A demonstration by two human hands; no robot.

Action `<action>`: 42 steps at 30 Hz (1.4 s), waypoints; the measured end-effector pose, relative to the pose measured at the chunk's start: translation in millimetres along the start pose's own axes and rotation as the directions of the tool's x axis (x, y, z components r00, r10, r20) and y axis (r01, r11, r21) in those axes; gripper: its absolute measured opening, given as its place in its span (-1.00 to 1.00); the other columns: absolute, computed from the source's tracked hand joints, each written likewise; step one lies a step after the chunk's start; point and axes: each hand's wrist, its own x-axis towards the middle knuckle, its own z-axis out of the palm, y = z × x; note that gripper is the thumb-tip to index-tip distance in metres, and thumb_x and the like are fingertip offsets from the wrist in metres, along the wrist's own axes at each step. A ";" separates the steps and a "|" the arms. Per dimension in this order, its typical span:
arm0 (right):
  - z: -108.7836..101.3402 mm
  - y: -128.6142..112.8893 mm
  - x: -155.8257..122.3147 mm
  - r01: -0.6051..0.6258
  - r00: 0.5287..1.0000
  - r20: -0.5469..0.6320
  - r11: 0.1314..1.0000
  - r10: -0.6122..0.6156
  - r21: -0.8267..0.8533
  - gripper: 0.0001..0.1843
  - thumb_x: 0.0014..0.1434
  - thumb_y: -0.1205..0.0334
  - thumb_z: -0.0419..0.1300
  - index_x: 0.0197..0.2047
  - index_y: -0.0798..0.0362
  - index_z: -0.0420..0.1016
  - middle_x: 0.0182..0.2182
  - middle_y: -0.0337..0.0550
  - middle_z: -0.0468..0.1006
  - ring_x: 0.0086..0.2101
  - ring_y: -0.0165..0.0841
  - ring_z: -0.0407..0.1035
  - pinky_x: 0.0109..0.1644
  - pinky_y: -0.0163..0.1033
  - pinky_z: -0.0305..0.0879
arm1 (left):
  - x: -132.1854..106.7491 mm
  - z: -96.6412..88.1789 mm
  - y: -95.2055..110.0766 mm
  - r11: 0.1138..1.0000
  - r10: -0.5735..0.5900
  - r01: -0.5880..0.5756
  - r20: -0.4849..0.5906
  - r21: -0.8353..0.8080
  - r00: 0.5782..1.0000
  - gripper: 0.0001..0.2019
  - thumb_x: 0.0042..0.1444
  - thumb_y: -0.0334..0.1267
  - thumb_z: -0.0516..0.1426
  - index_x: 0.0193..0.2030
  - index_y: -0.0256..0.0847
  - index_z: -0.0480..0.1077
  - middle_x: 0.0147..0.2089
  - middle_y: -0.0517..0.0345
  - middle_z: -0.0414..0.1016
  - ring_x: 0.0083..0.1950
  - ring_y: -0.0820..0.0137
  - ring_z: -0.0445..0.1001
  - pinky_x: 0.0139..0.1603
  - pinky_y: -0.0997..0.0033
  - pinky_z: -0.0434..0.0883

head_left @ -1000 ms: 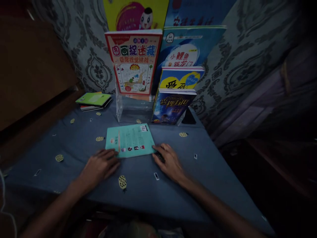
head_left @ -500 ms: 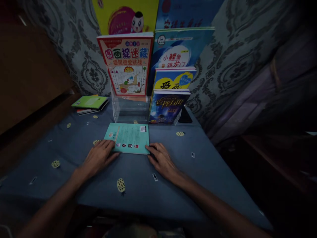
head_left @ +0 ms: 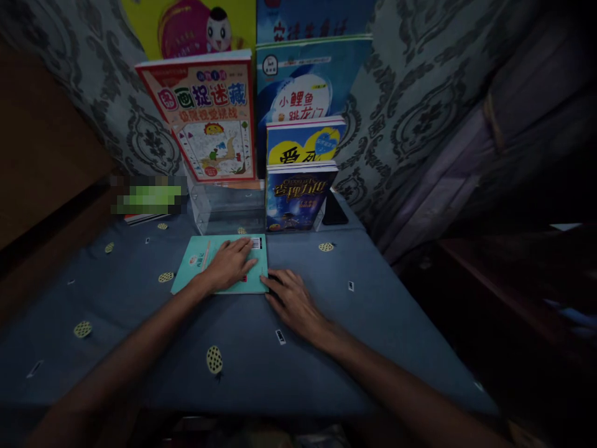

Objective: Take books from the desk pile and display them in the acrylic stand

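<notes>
A thin teal book (head_left: 196, 264) lies flat on the blue patterned tablecloth (head_left: 364, 311) in front of me. My left hand (head_left: 231, 264) rests palm down on the book's cover, fingers stretched toward its far right corner by the barcode. On the cloth, my right hand (head_left: 291, 302) lies flat with its fingertips touching the book's near right corner. Neither hand holds anything.
Behind the book a clear acrylic stand (head_left: 224, 208) holds a red-and-white picture book (head_left: 208, 118), a dark blue book (head_left: 296, 196), a yellow-and-blue book (head_left: 303, 140) and a tall blue book (head_left: 308, 81). A small stack of books (head_left: 144, 208) lies at the back left. Patterned curtains surround the table.
My left hand has moved from the book's near left edge up onto its cover. The right hand stays at the near right corner. The view has shifted to the right.
</notes>
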 end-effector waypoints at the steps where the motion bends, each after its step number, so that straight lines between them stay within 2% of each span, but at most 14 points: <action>1: -1.0 -1.0 0.1 -0.005 1.000 0.006 1.000 0.005 -0.005 -0.56 0.31 0.37 0.15 0.24 -0.04 0.46 0.09 0.06 0.50 0.05 -0.06 0.38 0.12 0.17 0.40 | 8.7 0.8 6.9 0.999 0.032 -0.032 0.006 -0.016 0.999 -0.44 0.44 -0.03 -0.14 0.43 -0.31 0.16 0.48 -0.21 0.17 0.49 0.10 0.16 0.42 -0.06 0.15; 4: -4.0 -3.6 0.6 -0.011 1.000 0.007 1.000 0.011 -0.023 -0.56 0.30 0.37 0.16 0.23 -0.04 0.47 0.07 0.06 0.51 0.05 -0.06 0.38 0.11 0.16 0.40 | 25.3 3.2 21.5 0.997 0.071 -0.071 0.016 -0.032 0.997 -0.46 0.44 -0.06 -0.14 0.42 -0.32 0.17 0.48 -0.21 0.16 0.50 0.12 0.13 0.43 -0.07 0.12; 6: -5.2 -4.6 0.8 -0.009 1.000 0.011 1.000 0.009 -0.028 -0.56 0.30 0.38 0.16 0.22 -0.03 0.47 0.07 0.07 0.51 0.05 -0.06 0.38 0.11 0.15 0.39 | 28.7 3.5 24.2 0.997 0.078 -0.078 0.029 -0.027 0.996 -0.46 0.44 -0.08 -0.14 0.42 -0.35 0.17 0.49 -0.22 0.14 0.51 0.12 0.11 0.44 -0.05 0.11; 11: -3.4 -3.6 0.2 -0.020 1.000 0.020 0.999 0.021 -0.042 -0.61 0.31 0.37 0.15 0.17 -0.01 0.50 0.07 0.05 0.51 0.02 -0.07 0.38 0.11 0.14 0.39 | 21.4 -1.2 12.6 0.994 0.101 -0.099 0.042 -0.052 0.994 -0.45 0.45 -0.06 -0.17 0.44 -0.31 0.14 0.50 -0.16 0.13 0.52 0.21 0.10 0.45 0.11 0.11; 15: 0.5 -0.3 -1.0 0.002 1.000 -0.007 1.000 -0.002 -0.031 -0.59 0.33 0.36 0.12 0.21 0.00 0.48 0.07 0.07 0.51 0.04 -0.08 0.38 0.10 0.13 0.39 | 6.6 -5.0 -7.6 0.999 0.017 -0.015 0.044 -0.038 0.999 -0.44 0.45 -0.05 -0.17 0.44 -0.32 0.14 0.50 -0.14 0.14 0.50 0.17 0.15 0.43 0.13 0.16; 19: 3.6 2.1 -2.4 0.000 1.000 -0.028 1.000 -0.001 -0.024 -0.58 0.34 0.34 0.11 0.23 -0.05 0.46 0.09 0.04 0.51 0.04 -0.08 0.38 0.10 0.14 0.39 | -17.5 -8.6 -37.4 0.996 -0.082 0.083 0.020 -0.014 0.996 -0.46 0.44 -0.06 -0.16 0.41 -0.29 0.20 0.47 -0.11 0.21 0.46 0.17 0.23 0.40 0.13 0.22; 24: 2.4 1.5 -2.5 -0.010 1.000 -0.014 1.000 0.010 -0.005 -0.56 0.34 0.34 0.11 0.25 -0.05 0.44 0.11 0.04 0.50 0.05 -0.08 0.38 0.12 0.16 0.38 | -53.5 -11.0 -78.8 0.968 -0.251 0.251 -0.003 0.002 0.968 -0.44 0.42 -0.05 -0.17 0.40 -0.31 0.23 0.47 -0.14 0.21 0.45 0.11 0.24 0.40 0.04 0.24; 28: -1.7 0.2 -0.8 0.000 1.000 0.007 1.000 0.000 0.008 -0.55 0.35 0.34 0.11 0.27 -0.07 0.44 0.12 0.04 0.49 0.07 -0.07 0.38 0.11 0.16 0.39 | -67.0 -6.9 -97.5 0.955 -0.298 0.298 -0.052 -0.007 0.953 -0.43 0.41 -0.04 -0.18 0.38 -0.32 0.24 0.44 -0.15 0.25 0.42 0.11 0.28 0.40 0.04 0.24; 31: -2.4 0.8 0.3 0.011 1.000 0.006 1.000 -0.011 0.015 -0.54 0.34 0.34 0.12 0.27 -0.09 0.44 0.11 0.04 0.50 0.06 -0.06 0.39 0.09 0.16 0.41 | -66.1 -4.1 -98.1 0.954 -0.296 0.299 -0.090 0.020 0.951 -0.46 0.40 -0.08 -0.16 0.36 -0.32 0.27 0.42 -0.17 0.28 0.40 0.08 0.30 0.39 0.00 0.25; 37: 2.0 3.5 -0.2 0.018 1.000 -0.012 1.000 -0.018 0.019 -0.57 0.33 0.33 0.13 0.25 -0.02 0.46 0.11 0.07 0.50 0.06 -0.07 0.40 0.11 0.16 0.40 | -61.3 -5.3 -85.9 0.962 -0.253 0.264 -0.132 0.068 0.958 -0.52 0.39 -0.15 -0.12 0.27 -0.33 0.36 0.35 -0.19 0.38 0.32 0.07 0.39 0.34 0.03 0.31; 42: 3.5 3.6 -0.3 0.010 1.000 -0.028 1.000 -0.010 0.011 -0.58 0.31 0.33 0.15 0.22 0.03 0.48 0.08 0.08 0.51 0.04 -0.09 0.40 0.11 0.13 0.41 | -38.3 -3.3 -62.2 0.991 -0.112 0.120 -0.134 0.052 0.985 -0.58 0.37 -0.18 -0.07 0.23 -0.31 0.40 0.30 -0.16 0.43 0.28 0.11 0.42 0.32 0.10 0.34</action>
